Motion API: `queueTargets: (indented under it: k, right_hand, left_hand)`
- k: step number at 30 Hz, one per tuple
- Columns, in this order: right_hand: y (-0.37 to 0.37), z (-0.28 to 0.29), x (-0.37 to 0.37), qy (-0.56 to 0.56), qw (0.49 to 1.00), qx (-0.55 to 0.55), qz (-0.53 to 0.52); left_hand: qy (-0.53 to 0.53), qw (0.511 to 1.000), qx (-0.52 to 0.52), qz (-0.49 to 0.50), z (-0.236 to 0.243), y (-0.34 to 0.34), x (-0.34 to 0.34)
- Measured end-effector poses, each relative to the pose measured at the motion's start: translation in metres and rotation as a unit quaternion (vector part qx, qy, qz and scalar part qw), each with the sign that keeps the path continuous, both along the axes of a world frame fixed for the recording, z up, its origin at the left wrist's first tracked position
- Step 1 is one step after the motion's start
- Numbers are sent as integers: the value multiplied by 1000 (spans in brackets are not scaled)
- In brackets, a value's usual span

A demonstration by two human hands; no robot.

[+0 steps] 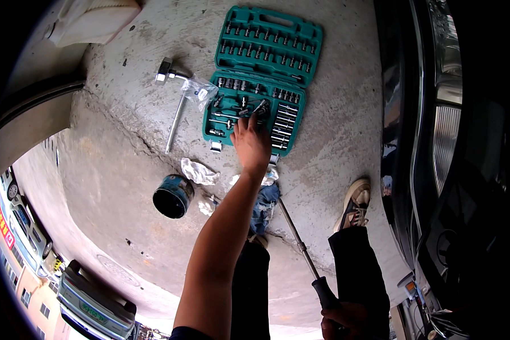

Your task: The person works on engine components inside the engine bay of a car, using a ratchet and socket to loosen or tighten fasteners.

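Note:
A green socket set case (209,133) lies unfolded on the concrete, rows of dark sockets in its lid and chrome sockets in its base. Over the base, my left hand (250,144) has its fingers bent down among the tools, next to a dark jointed-looking tool (260,107). Its fingertips are partly hidden, so what they pinch is unclear. Low on the right, my right hand (345,317) is wrapped around the black grip of a long metal bar (294,233). The bar slants up to a blue rag (264,207), where its far end is out of sight.
Left of the case lie a T-shaped wrench (175,122) and a clear plastic bag (199,92). A dark-mouthed can (174,195) stands near white crumpled rags (199,171). My shoe (357,201) is at right, beside a dark car (405,141). Parked vehicles (93,300) show lower left.

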State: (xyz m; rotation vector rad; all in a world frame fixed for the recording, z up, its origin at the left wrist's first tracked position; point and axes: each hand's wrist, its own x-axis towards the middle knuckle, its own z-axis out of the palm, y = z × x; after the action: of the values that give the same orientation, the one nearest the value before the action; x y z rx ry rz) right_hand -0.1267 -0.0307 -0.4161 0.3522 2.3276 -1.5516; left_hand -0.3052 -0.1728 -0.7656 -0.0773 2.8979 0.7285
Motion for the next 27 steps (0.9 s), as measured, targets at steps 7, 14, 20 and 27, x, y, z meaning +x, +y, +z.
queueTargets:
  k: [7,14,20,27]
  right_hand:
    - [6,0,9,-25,999,20,25]
    - [12,-11,34,6,998,39,47]
    - [14,-6,27,-17,999,18,32]
    - [15,-6,31,-24,1000,7,1]
  left_hand:
    - [-3,999,-37,-10,-2,6,-10]
    - [14,1000,-22,-15,-17,-7,-27]
    - [7,999,36,3,-20,-9,-22]
    - [-54,997,-3,60,-2,-17,-4]
